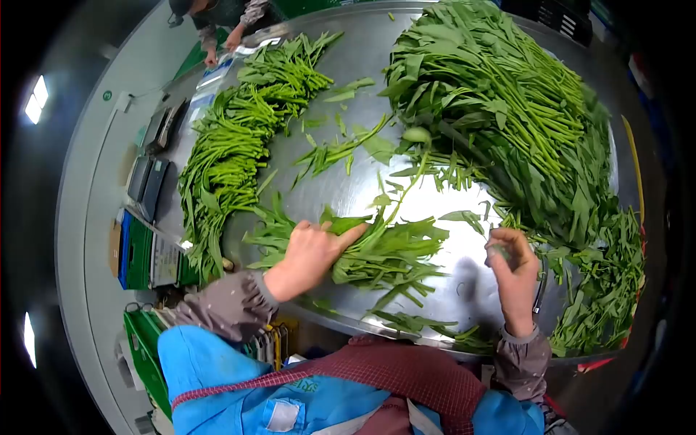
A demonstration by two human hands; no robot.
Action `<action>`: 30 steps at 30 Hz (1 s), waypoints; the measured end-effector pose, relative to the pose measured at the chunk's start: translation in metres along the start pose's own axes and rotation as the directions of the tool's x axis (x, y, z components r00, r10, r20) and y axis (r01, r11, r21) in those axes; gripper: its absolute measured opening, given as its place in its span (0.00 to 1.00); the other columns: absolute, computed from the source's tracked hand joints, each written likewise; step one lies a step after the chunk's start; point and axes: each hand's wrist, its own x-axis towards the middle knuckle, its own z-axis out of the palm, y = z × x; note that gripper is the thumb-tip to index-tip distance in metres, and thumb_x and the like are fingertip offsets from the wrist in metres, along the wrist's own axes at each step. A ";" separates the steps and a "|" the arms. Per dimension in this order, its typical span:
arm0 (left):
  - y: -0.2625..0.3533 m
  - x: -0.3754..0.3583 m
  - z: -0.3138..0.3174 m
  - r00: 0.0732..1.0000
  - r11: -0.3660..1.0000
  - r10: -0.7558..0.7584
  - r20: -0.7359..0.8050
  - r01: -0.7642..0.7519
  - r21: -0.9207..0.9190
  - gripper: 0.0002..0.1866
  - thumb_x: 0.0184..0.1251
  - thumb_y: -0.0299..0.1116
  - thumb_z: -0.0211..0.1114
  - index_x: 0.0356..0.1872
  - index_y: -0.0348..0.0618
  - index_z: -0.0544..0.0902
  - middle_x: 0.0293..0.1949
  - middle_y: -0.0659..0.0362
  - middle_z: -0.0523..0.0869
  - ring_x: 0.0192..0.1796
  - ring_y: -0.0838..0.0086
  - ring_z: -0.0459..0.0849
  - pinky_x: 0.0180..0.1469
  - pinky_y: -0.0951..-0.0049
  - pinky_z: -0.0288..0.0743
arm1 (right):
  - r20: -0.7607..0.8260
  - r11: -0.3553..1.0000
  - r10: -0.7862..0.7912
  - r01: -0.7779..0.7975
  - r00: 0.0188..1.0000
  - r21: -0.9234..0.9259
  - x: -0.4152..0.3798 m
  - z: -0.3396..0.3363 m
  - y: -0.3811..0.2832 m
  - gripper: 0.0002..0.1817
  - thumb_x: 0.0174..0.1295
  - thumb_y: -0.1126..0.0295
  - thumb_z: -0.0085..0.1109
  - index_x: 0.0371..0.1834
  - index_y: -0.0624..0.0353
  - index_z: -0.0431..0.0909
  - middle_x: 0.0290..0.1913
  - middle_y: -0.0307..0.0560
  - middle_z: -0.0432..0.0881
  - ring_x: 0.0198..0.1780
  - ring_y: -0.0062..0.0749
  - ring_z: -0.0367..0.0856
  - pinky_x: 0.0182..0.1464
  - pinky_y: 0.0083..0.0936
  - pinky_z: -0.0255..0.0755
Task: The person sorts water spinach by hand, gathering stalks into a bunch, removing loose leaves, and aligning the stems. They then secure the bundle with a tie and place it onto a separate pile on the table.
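My left hand (312, 257) is closed around a bunch of leafy green vegetables (395, 250) lying on the metal table, its index finger stretched across the leaves. One long stem (409, 190) rises from the bunch toward the middle of the table. To the right, my right hand (515, 272) is raised over the metal surface with thumb and fingers pinched together. Something small and greenish shows at the thumb, but I cannot tell what it is. A loose leaf (462, 216) reaches close to these fingertips.
A big heap of long-stemmed greens (522, 109) covers the back right of the metal table (348, 51). Bunches with aligned stems (232, 145) form a row at left. Loose leaves (591, 290) lie at right, stray stems (341, 152) mid-table. Another person (225, 22) works at the far left corner.
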 end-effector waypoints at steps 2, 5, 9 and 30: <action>0.000 0.002 -0.009 0.990 1.000 0.009 -0.142 -0.011 -0.014 0.38 0.38 0.22 0.58 0.60 0.55 0.68 0.21 0.58 0.72 0.21 0.68 0.73 0.25 0.70 0.63 | 0.011 1.000 0.008 -0.008 1.000 -0.009 -0.008 0.006 0.003 0.11 0.53 0.75 0.55 0.40 0.64 0.74 0.35 0.40 0.77 0.38 0.21 0.74 0.41 0.17 0.67; 0.001 -0.001 0.010 0.992 0.996 -0.014 -0.128 0.003 -0.087 0.37 0.38 0.22 0.58 0.59 0.52 0.68 0.20 0.58 0.72 0.21 0.68 0.73 0.26 0.69 0.63 | 0.046 0.994 -0.063 0.067 0.997 -0.091 -0.001 0.012 -0.001 0.11 0.52 0.76 0.56 0.40 0.64 0.75 0.34 0.40 0.78 0.36 0.20 0.74 0.36 0.17 0.67; 0.005 -0.001 0.008 0.986 0.992 -0.022 -0.167 0.001 -0.127 0.34 0.38 0.21 0.57 0.57 0.50 0.70 0.20 0.58 0.70 0.24 0.67 0.73 0.27 0.68 0.63 | 0.090 0.936 -0.170 0.190 0.981 -0.295 0.001 0.024 -0.012 0.10 0.48 0.76 0.59 0.36 0.60 0.77 0.32 0.40 0.78 0.33 0.24 0.75 0.31 0.17 0.68; 0.018 -0.009 0.007 0.979 0.980 -0.026 -0.203 -0.015 -0.197 0.32 0.42 0.20 0.56 0.56 0.49 0.71 0.23 0.58 0.69 0.25 0.67 0.72 0.31 0.68 0.63 | -0.133 0.669 -0.252 0.073 0.958 -0.740 0.046 -0.048 0.024 0.04 0.60 0.75 0.46 0.31 0.65 0.68 0.26 0.55 0.76 0.23 0.46 0.74 0.27 0.31 0.68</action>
